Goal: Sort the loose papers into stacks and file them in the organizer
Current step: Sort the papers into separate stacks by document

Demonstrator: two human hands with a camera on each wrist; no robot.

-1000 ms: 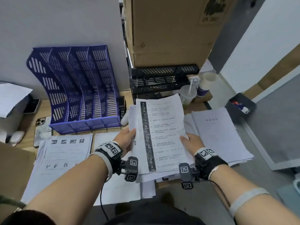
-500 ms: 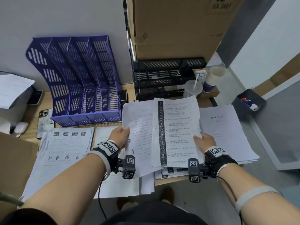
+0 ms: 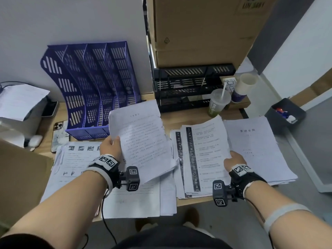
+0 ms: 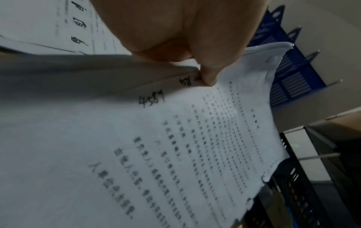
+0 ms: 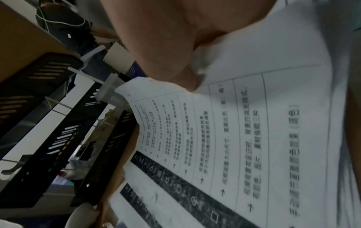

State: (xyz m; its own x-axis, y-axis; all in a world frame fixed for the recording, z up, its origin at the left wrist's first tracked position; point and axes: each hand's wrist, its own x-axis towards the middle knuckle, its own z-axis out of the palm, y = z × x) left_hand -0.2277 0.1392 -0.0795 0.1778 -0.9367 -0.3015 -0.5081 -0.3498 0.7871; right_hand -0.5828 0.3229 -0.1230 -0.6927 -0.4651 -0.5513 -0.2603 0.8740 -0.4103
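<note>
Between both hands [image 3: 110, 146] [image 3: 233, 159], two paper bundles [image 3: 142, 141], apparently apart.

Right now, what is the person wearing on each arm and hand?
Both forearms are bare. The left hand and right hand each end at a black wrist strap with a white edge, topped by white tags printed with black square codes. A small black camera block bearing the same codes hangs inside each wrist, and a thin black cable trails from each. The right forearm also carries a pale grey band.
</note>
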